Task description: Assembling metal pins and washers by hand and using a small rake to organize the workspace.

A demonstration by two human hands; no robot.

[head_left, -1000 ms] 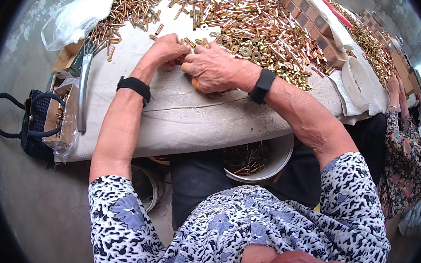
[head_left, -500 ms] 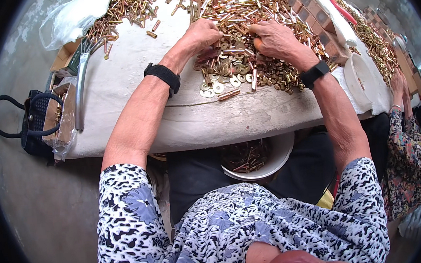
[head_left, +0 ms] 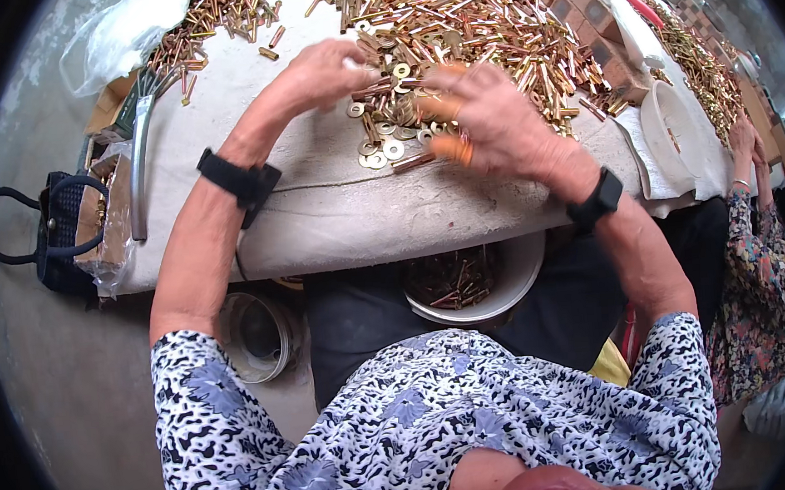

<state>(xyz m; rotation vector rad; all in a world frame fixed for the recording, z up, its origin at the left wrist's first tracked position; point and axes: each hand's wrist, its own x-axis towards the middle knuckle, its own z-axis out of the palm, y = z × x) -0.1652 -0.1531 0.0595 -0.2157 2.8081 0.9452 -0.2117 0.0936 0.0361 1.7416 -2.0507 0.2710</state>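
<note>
My left hand (head_left: 330,72) is just left of the loose metal parts, its fingers bent and blurred; I cannot make out whether anything is in them. My right hand (head_left: 498,124) hovers over the front of the heap, smeared by motion, fingers apart, with orange bands on some of them. Nothing shows in its grasp. Between the hands lie flat round washers (head_left: 392,148), some overlapping, mixed with a few metal tubes. Behind them spreads a big heap of brass and copper-coloured tubular bolts (head_left: 449,9). Part of the heap is hidden behind the right hand.
A pale bucket (head_left: 529,276) with dark metal parts sits at my lap under the table edge. At left are a metal hand rake (head_left: 141,162), a dark bag (head_left: 59,227) and a plastic bag (head_left: 136,31). Bricks (head_left: 600,26) and a white tub (head_left: 671,130) stand right; beyond, another person's hands (head_left: 744,140).
Both hands have drawn back toward me, the left also moving left and the right opening out. Small nuts that lay by the right wrist no longer show there. The view has shifted slightly.
</note>
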